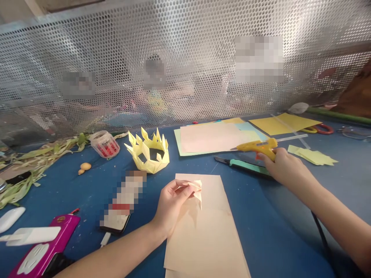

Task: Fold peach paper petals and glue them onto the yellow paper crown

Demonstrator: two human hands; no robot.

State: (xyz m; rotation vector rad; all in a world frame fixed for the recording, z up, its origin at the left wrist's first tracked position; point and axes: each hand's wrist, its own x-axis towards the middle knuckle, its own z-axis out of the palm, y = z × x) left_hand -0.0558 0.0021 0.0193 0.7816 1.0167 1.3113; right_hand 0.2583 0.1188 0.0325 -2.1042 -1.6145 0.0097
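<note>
My left hand [176, 200] pinches a small folded piece of cream paper [198, 188] between thumb and fingers. It hangs over a long peach-coloured paper sheet [207, 235] lying on the blue table. On the right, my right hand [279, 164] grips a yellow glue gun [257, 145], its nozzle pointing left over the stacked paper. A green-handled utility knife [249, 166] lies just below the glue gun, its far end covered by my right hand. Beyond my left hand stands a pale yellow folded-paper crown [149, 152].
A phone [124, 200] and a magenta case [48, 245] lie at left, near dried husks [43, 162] and a jar with red bits [104, 144]. Paper sheets [211, 137], yellow card [285, 123], scissors [323, 129] and green paper scraps [313, 155] lie farther back. A perforated metal screen [188, 46] closes the back.
</note>
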